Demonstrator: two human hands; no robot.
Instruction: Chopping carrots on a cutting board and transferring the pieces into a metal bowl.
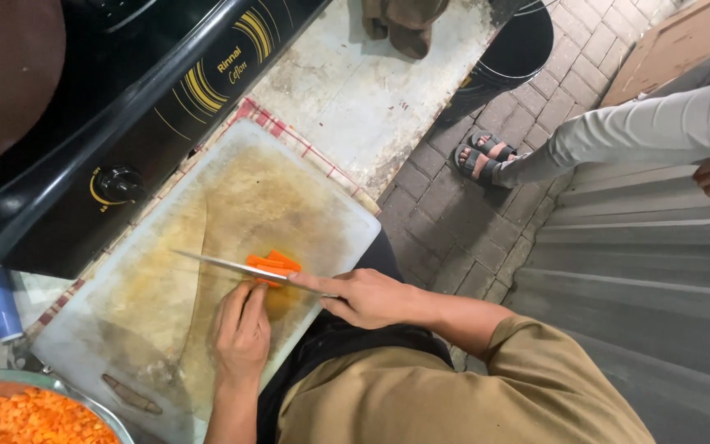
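A worn white cutting board (pixel 166 329) lies on a checked cloth. Several orange carrot sticks (pixel 275 263) sit near its right side. My right hand (pixel 367 298) grips the handle of a long knife (pixel 223 263), whose blade lies across the carrot sticks. My left hand (pixel 242 333) rests flat on the board with its fingertips pressing on the carrot sticks just below the blade.
A black gas stove (pixel 125 123) with a knob stands at the upper left. A metal bowl (pixel 84 403) of diced carrot (pixel 30 419) sits at the lower left. Another person's sandalled feet (pixel 482 158) and leg stand on the brick floor at right, beside a black bucket (pixel 515 45).
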